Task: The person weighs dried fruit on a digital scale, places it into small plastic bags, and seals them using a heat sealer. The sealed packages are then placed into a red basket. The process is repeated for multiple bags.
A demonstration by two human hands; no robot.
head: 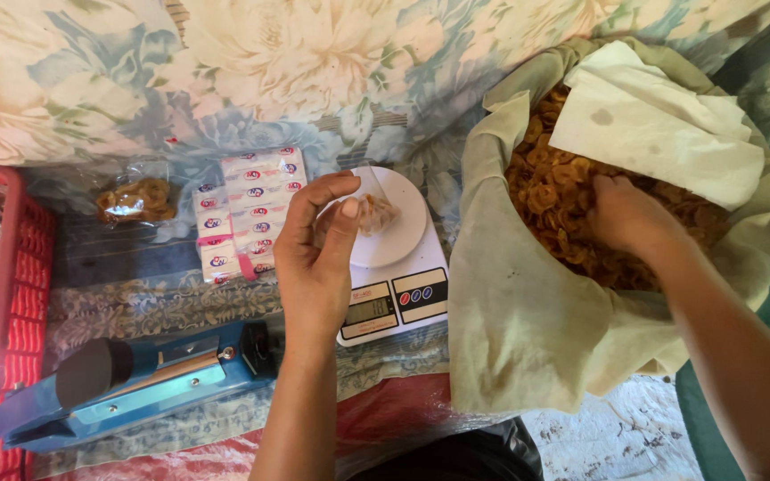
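My left hand (315, 254) pinches the rim of a small clear plastic bag (372, 207) holding a few fried chips, resting on the white round pan of a digital kitchen scale (394, 285). My right hand (627, 216) is plunged into a heap of golden fried chips (545, 191) inside a large sack lined with greenish cloth (519, 312). Its fingers are buried among the chips, so I cannot see whether they grip any. A white paper sheet (661, 120) lies over the far part of the heap.
A blue heat sealer (126, 379) lies at the front left. A red plastic crate (6, 330) stands at the left edge. A stack of printed labels (247, 214) and a filled chip packet (135, 200) lie behind the scale on floral cloth.
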